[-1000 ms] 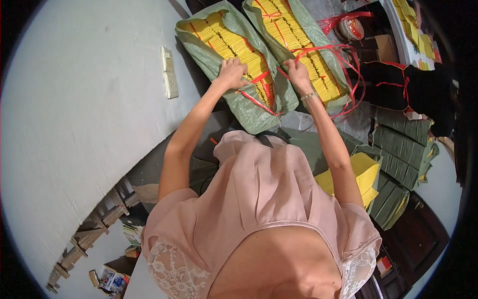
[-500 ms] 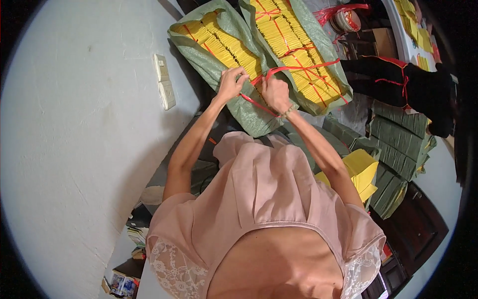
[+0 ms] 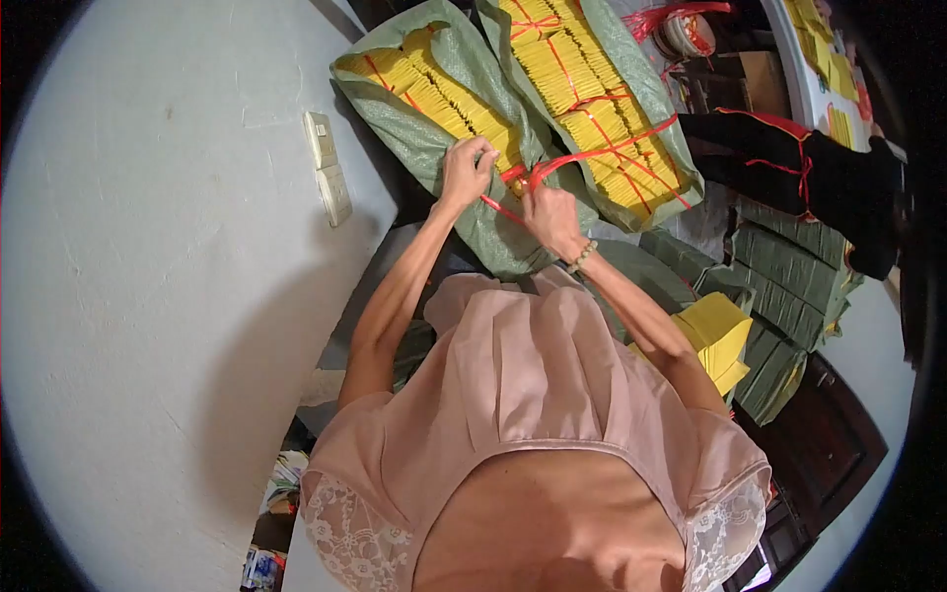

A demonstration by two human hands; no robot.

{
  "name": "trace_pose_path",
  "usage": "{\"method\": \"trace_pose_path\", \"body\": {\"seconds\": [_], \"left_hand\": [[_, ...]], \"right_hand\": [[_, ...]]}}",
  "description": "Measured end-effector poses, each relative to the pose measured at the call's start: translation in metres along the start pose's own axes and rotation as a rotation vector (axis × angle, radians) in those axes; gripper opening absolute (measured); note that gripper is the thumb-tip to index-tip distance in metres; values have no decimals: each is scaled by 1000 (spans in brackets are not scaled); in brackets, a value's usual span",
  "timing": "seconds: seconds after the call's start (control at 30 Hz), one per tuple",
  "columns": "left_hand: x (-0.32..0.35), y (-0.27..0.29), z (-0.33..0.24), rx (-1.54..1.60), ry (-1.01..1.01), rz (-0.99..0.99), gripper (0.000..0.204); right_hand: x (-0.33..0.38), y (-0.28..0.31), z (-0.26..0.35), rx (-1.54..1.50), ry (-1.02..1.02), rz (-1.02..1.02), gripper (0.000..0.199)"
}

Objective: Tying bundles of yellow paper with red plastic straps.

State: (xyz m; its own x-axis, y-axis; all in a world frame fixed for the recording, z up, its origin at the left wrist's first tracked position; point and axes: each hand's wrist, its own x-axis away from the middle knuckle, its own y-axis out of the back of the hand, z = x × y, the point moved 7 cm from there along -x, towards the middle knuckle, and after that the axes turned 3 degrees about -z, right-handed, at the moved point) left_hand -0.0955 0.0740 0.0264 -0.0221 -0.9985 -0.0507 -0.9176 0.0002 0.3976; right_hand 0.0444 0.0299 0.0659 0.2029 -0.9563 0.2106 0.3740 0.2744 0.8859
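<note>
Two green woven sacks hold rows of yellow folded paper stacks. Over the near end of the left sack (image 3: 402, 128), both my hands work with red plastic ribbon (image 3: 602, 153). My left hand (image 3: 466, 176) is closed, fingers curled, and a strand of the ribbon comes out by its heel. Just to its right, my right hand (image 3: 552, 219) is closed round the ribbon, which loops above its fingers and stretches right across the other sack (image 3: 681, 183). Red ribbon also crosses the yellow paper stacks (image 3: 572, 79) in that sack. My fingertips are partly hidden.
A white wall with a switch plate (image 3: 327, 168) runs close on my left. To the right lie green wrapped bundles (image 3: 784, 271) and a yellow paper stack (image 3: 712, 331). Beyond them are a person in black (image 3: 838, 183), a white table (image 3: 789, 59) and a bucket (image 3: 688, 37).
My right hand has moved slightly down and right. The ribbon strand between my hands shows shorter below the right hand. My left hand stays closed at nearly the same spot.
</note>
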Motion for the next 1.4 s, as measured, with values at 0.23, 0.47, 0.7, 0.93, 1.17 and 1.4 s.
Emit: {"method": "trace_pose_path", "body": {"seconds": [0.23, 0.47, 0.7, 0.93, 1.17, 1.4], "left_hand": [[-16, -12, 8, -242, -48, 22, 13], [-13, 5, -11, -243, -140, 205, 12], [71, 14, -21, -209, 286, 76, 22], [120, -50, 26, 547, 1031, 17, 32], [118, -60, 31, 614, 988, -147, 30], [108, -54, 40, 425, 914, -183, 30]], "right_hand": [[-7, -50, -30, -58, 8, -13, 23], [-12, -21, -48, -305, -113, 231, 47], [-2, -7, -53, -264, -88, 186, 42], [-13, -38, -53, -391, -242, 115, 43], [-12, -82, -55, -1172, -981, 114, 34], [-20, -72, -61, -685, -829, 70, 36]]}}
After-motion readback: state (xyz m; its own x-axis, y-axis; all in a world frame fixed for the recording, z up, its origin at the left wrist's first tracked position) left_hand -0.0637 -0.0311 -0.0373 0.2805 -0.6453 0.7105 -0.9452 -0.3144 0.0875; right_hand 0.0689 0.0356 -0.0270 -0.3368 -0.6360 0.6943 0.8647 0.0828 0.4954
